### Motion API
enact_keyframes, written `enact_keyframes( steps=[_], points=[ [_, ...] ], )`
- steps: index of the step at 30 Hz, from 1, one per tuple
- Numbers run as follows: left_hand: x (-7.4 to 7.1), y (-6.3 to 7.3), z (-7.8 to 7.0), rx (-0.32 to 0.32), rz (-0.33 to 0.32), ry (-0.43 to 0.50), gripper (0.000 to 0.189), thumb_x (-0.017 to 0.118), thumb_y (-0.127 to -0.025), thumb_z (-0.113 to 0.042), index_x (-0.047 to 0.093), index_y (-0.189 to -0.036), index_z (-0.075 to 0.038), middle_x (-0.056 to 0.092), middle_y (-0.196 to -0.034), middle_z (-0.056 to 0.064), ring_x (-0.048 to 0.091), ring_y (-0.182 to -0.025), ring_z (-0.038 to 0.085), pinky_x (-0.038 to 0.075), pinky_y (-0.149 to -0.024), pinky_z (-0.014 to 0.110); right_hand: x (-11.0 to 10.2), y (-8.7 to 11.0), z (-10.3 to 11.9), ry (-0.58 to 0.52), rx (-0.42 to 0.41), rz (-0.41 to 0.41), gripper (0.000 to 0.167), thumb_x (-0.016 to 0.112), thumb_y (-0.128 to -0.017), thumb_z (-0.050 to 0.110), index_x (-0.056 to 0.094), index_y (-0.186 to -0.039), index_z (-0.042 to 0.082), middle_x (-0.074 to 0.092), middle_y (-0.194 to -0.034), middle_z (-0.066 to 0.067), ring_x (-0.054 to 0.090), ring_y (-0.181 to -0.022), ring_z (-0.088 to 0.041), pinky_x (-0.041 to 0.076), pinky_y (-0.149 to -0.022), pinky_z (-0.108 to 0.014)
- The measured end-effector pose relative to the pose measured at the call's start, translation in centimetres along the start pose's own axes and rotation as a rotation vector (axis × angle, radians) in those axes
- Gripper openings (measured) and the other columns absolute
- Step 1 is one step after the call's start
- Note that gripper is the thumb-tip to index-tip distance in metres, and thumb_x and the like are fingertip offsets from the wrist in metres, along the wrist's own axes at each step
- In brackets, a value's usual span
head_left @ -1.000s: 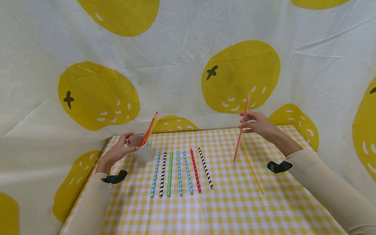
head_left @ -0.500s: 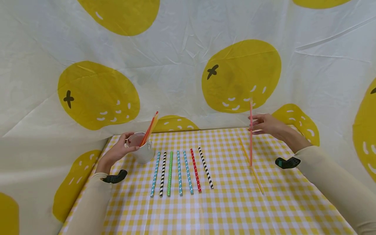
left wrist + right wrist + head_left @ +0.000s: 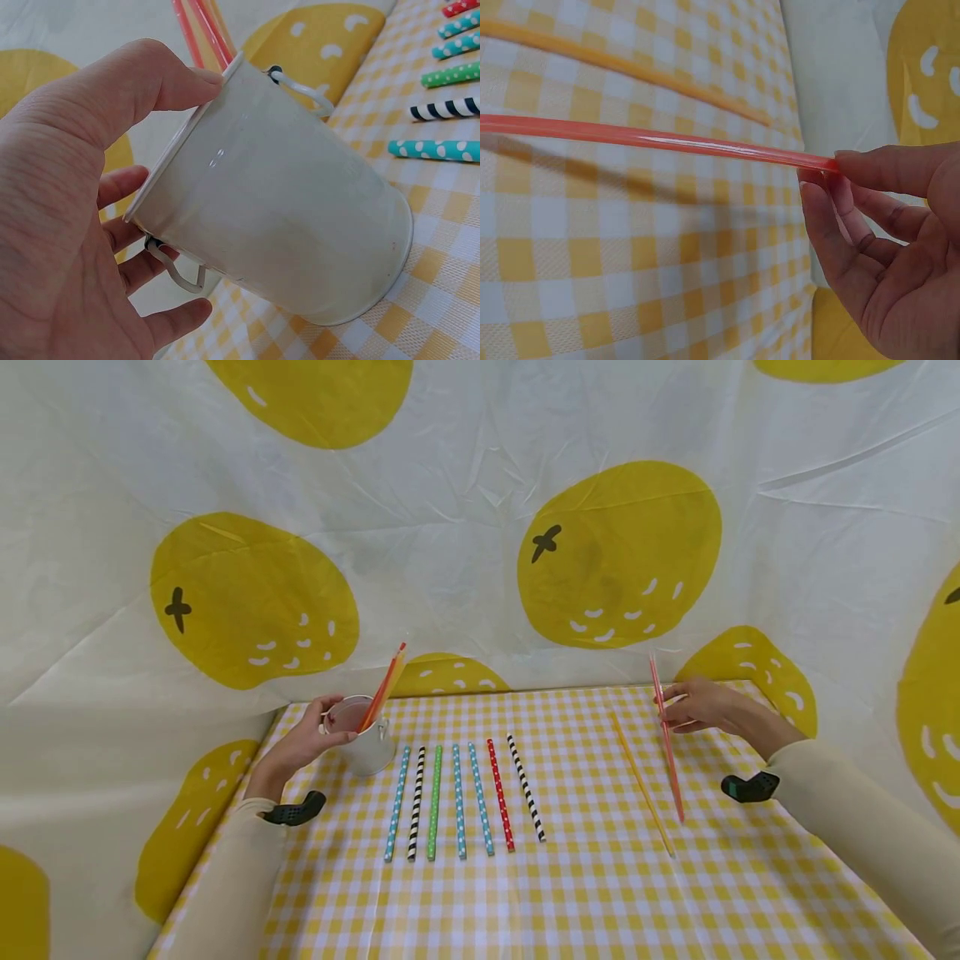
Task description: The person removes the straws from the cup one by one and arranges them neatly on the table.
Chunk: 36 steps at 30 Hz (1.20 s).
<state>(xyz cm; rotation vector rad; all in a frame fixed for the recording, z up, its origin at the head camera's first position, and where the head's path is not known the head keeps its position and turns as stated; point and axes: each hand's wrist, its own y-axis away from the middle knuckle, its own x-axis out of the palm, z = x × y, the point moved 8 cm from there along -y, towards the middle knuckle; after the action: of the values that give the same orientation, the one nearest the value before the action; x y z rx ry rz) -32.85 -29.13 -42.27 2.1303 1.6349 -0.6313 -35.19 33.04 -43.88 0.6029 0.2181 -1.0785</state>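
Note:
At the far left of the table my left hand [image 3: 303, 739] grips the rim of a small white metal bucket [image 3: 371, 756]. In the left wrist view the thumb lies on the rim near me, with the other fingers partly hidden behind the bucket. Red and orange-yellow plastic straws [image 3: 384, 689] lean out of it. On the right, my right hand [image 3: 701, 706] pinches a translucent red straw [image 3: 705, 146] between thumb and fingertips. That straw slants above the cloth, its lower end toward me. A yellow straw [image 3: 642, 785] lies on the cloth just left of it.
Between the hands several patterned paper straws lie in a row, among them a green dotted straw [image 3: 434, 802], a red dotted straw [image 3: 501, 795] and a black-striped straw [image 3: 527, 789]. A yellow-checked cloth [image 3: 585, 893] covers the table. Behind hangs a fruit-print curtain [image 3: 450, 568].
My right hand has moved right and down with the red straw, from left of the yellow straw's upper end to its right. The red straw's tilt has reversed. My left hand stays on the bucket.

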Motion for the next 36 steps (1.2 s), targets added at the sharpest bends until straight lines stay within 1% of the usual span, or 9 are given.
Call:
enact_keyframes(
  steps=[5, 8, 12, 15, 19, 22, 26, 29, 36],
  points=[
    [0.0, -0.3, 0.2, -0.001, -0.002, -0.006, 0.083, 0.069, -0.098, -0.026, 0.016, -0.159, -0.006, 0.02, -0.158, 0.021, 0.031, -0.136, 0.041, 0.037, -0.104, 0.054, 1.0, -0.4, -1.8, 0.017, 0.058, 0.026, 0.056, 0.057, -0.103, 0.008, 0.032, -0.145, -0.019, 0.072, -0.099, -0.007, 0.069, -0.092, -0.021, 0.057, -0.089, -0.045],
    [0.0, -0.4, 0.3, -0.002, -0.003, -0.01, 0.083, 0.069, -0.098, -0.028, 0.016, -0.158, -0.006, 0.02, -0.157, 0.022, 0.032, -0.135, 0.041, 0.036, -0.103, 0.054, 1.8, -0.6, -2.4, 0.018, 0.064, 0.033, 0.053, 0.057, -0.102, 0.006, 0.036, -0.142, -0.021, 0.071, -0.099, -0.011, 0.07, -0.089, -0.023, 0.057, -0.087, -0.045],
    [0.0, -0.4, 0.3, -0.002, -0.003, -0.013, 0.084, 0.07, -0.098, -0.029, 0.016, -0.158, -0.005, 0.018, -0.159, 0.022, 0.029, -0.137, 0.042, 0.034, -0.106, 0.058, 2.6, -0.8, -2.8, 0.017, 0.061, 0.033, 0.046, 0.058, -0.1, 0.003, 0.042, -0.136, -0.022, 0.072, -0.096, -0.014, 0.072, -0.083, -0.023, 0.059, -0.082, -0.043],
    [0.0, -0.4, 0.2, -0.002, -0.002, -0.011, 0.086, 0.07, -0.098, -0.03, 0.015, -0.159, -0.005, 0.017, -0.16, 0.022, 0.027, -0.14, 0.043, 0.031, -0.108, 0.061, 3.0, -1.0, -2.8, 0.058, 0.036, 0.014, 0.042, 0.062, -0.096, 0.001, 0.049, -0.128, -0.022, 0.074, -0.09, -0.013, 0.072, -0.077, -0.021, 0.06, -0.076, -0.041],
    [0.0, -0.2, 0.2, -0.013, -0.004, 0.008, 0.086, 0.071, -0.097, -0.031, 0.016, -0.158, -0.007, 0.017, -0.16, 0.021, 0.026, -0.142, 0.042, 0.03, -0.11, 0.062, 3.5, -1.1, -2.5, 0.15, 0.008, -0.03, 0.032, 0.069, -0.09, 0.001, 0.056, -0.112, -0.019, 0.073, -0.082, -0.012, 0.069, -0.069, -0.018, 0.059, -0.068, -0.039],
    [0.1, -0.2, 0.1, -0.016, -0.001, 0.018, 0.086, 0.072, -0.097, -0.03, 0.016, -0.159, -0.007, 0.017, -0.16, 0.02, 0.026, -0.142, 0.042, 0.028, -0.111, 0.063, 3.7, -1.1, -2.3, 0.199, 0.029, -0.058, 0.028, 0.072, -0.088, 0.002, 0.057, -0.105, -0.014, 0.07, -0.077, -0.01, 0.068, -0.065, -0.017, 0.058, -0.065, -0.037],
    [0.1, -0.2, 0.0, -0.007, 0.002, 0.019, 0.087, 0.071, -0.097, -0.028, 0.015, -0.159, -0.006, 0.016, -0.16, 0.022, 0.024, -0.143, 0.043, 0.027, -0.111, 0.064, 3.8, -1.0, -2.2, 0.233, 0.037, -0.068, 0.028, 0.074, -0.089, 0.006, 0.058, -0.104, -0.013, 0.07, -0.076, -0.01, 0.067, -0.066, -0.018, 0.059, -0.065, -0.038],
    [0.0, -0.2, 0.1, -0.007, 0.001, 0.016, 0.086, 0.071, -0.097, -0.029, 0.016, -0.159, -0.006, 0.016, -0.16, 0.022, 0.024, -0.143, 0.043, 0.027, -0.111, 0.064, 3.8, -1.0, -2.0, 0.242, 0.023, -0.056, 0.028, 0.073, -0.092, 0.008, 0.06, -0.104, -0.013, 0.072, -0.076, -0.011, 0.067, -0.067, -0.02, 0.058, -0.067, -0.04],
    [-0.1, -0.3, 0.3, -0.03, -0.008, 0.009, 0.087, 0.072, -0.096, -0.033, 0.016, -0.158, -0.007, 0.016, -0.161, 0.02, 0.025, -0.143, 0.042, 0.026, -0.113, 0.063, 3.5, -1.0, -1.8, 0.268, 0.024, -0.058, 0.024, 0.071, -0.094, 0.012, 0.064, -0.101, -0.01, 0.072, -0.079, -0.011, 0.069, -0.07, -0.022, 0.058, -0.069, -0.041]
  ],
)
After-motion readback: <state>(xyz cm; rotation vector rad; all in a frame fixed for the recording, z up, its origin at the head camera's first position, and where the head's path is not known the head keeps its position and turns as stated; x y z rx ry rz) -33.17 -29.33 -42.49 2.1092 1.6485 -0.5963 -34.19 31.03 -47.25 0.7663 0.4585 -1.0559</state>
